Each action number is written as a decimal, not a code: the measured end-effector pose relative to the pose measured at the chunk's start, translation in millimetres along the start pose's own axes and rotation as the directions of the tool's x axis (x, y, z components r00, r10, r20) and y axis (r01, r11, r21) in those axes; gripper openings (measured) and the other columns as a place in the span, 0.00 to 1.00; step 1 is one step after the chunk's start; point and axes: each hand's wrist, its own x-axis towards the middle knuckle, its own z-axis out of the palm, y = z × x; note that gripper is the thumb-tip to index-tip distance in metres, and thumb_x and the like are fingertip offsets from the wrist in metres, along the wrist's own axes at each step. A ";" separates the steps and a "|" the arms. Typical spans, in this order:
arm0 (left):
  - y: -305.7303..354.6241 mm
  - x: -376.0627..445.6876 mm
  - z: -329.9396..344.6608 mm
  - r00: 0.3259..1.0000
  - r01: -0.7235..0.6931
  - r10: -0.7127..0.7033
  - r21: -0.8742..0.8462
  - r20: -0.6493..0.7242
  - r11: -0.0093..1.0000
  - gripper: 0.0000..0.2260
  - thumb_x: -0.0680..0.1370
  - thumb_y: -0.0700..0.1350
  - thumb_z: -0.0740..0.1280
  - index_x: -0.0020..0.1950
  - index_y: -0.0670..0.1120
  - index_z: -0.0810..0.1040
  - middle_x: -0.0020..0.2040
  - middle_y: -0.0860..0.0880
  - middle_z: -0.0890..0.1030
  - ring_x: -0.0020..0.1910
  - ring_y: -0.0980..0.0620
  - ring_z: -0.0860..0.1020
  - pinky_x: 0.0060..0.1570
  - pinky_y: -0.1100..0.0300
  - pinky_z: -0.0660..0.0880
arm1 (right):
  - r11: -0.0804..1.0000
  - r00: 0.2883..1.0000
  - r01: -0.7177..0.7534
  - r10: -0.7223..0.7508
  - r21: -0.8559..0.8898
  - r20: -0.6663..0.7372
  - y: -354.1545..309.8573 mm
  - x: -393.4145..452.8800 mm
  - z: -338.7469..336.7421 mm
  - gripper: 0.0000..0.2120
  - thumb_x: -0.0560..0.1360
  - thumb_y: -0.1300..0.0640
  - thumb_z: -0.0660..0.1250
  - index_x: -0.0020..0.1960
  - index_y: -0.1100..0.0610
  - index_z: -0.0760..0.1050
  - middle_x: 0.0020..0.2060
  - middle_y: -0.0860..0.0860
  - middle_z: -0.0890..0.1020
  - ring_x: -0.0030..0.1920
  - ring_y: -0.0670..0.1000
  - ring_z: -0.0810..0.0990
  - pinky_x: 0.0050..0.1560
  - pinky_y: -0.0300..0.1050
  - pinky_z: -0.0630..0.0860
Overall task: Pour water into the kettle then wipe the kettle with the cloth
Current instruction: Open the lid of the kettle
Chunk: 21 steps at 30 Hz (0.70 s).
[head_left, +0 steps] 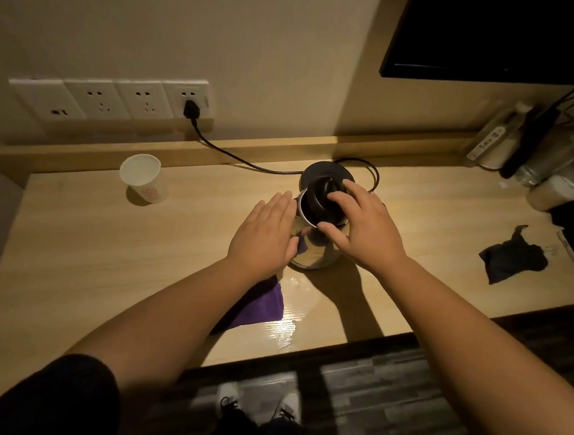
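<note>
A steel kettle (pixel 312 250) stands on the wooden desk (pixel 104 254), just in front of its black base (pixel 330 171). My right hand (pixel 360 226) grips the black lid (pixel 319 199) on top of the kettle. Flat against the kettle's left side rests my left hand (pixel 265 232), fingers straight. A purple cloth (pixel 261 306) lies on the desk under my left forearm, partly hidden. A white paper cup (pixel 142 178) stands at the far left of the desk. A wet patch (pixel 287 327) shines near the desk's front edge.
A black cord (pixel 235 156) runs from the wall socket (pixel 190 101) to the base. A dark cloth (pixel 512 257) lies at the right. Bottles (pixel 558 159) and other items crowd the far right corner. A dark screen (pixel 499 35) hangs above.
</note>
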 end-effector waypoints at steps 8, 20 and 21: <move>2.4 0.5 4.5 0.999 0.034 -0.034 0.005 0.009 0.999 0.32 0.77 0.56 0.63 0.76 0.44 0.56 0.76 0.43 0.61 0.74 0.45 0.59 0.69 0.51 0.49 | 0.868 0.955 -0.224 0.285 0.443 -0.075 -0.6 -12.4 -6.4 0.23 0.78 0.50 0.68 0.70 0.54 0.67 0.64 0.54 0.77 0.62 0.53 0.76 0.59 0.50 0.76; 2.3 0.1 6.1 1.000 0.027 -0.027 0.014 -0.004 1.000 0.32 0.78 0.55 0.61 0.76 0.44 0.54 0.77 0.43 0.59 0.75 0.45 0.58 0.70 0.53 0.48 | 0.693 0.859 -0.361 0.508 0.624 -0.067 16.6 -24.6 4.1 0.11 0.78 0.43 0.62 0.56 0.45 0.65 0.48 0.40 0.75 0.49 0.44 0.76 0.43 0.41 0.72; 2.8 0.3 6.4 1.000 0.030 -0.030 0.013 -0.004 0.999 0.32 0.78 0.55 0.61 0.76 0.44 0.54 0.77 0.43 0.59 0.75 0.45 0.58 0.70 0.53 0.48 | 0.681 0.857 -0.368 0.513 0.633 -0.053 17.7 -24.7 4.3 0.10 0.77 0.42 0.62 0.55 0.43 0.65 0.48 0.39 0.75 0.50 0.43 0.76 0.43 0.39 0.71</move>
